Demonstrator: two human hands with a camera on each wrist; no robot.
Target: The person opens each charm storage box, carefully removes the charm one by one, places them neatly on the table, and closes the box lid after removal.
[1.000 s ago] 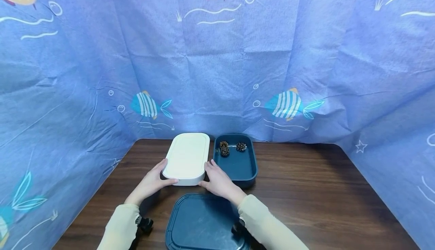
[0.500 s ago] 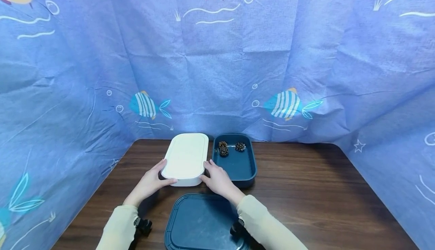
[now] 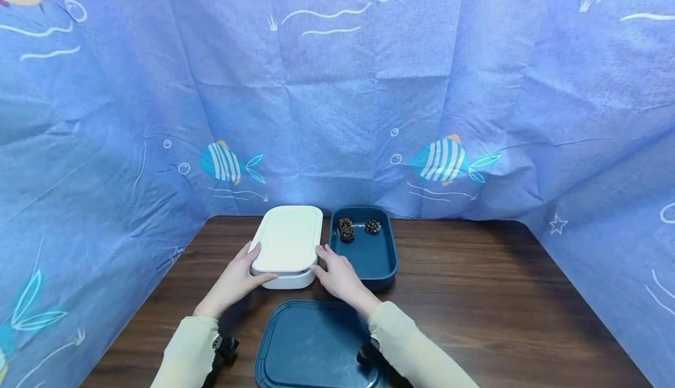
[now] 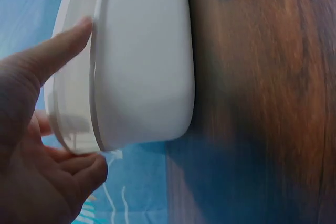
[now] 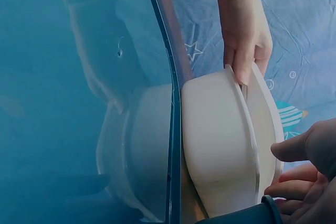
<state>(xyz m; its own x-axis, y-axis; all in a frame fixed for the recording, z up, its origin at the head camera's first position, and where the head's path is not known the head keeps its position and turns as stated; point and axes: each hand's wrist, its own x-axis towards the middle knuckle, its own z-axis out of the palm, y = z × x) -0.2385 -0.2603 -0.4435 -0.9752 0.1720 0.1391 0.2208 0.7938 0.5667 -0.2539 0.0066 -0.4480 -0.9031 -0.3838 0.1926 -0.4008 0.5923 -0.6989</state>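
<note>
A white lid (image 3: 287, 238) sits tilted on a white rectangular box (image 3: 289, 283), its near edge raised above the rim. The gap between lid and box (image 4: 144, 61) shows in the left wrist view. My left hand (image 3: 237, 276) holds the lid's near left corner, thumb at the front edge and fingers along the side. At the near right corner my right hand (image 3: 340, 274) grips the lid (image 5: 266, 111), as the right wrist view also shows. Whatever is inside the white box is hidden.
Right beside the white box stands an open dark blue box (image 3: 366, 259) with brown pine cones (image 3: 346, 231) in it. A dark blue lid (image 3: 313, 347) lies flat on the wooden table (image 3: 474, 294) in front, below the forearms. A blue fish-print curtain (image 3: 337, 112) surrounds the table.
The white lid's near edge has risen off the white box, opening a gap at the front. Both hands moved up slightly with it. The pine cones and blue lid stayed put.
</note>
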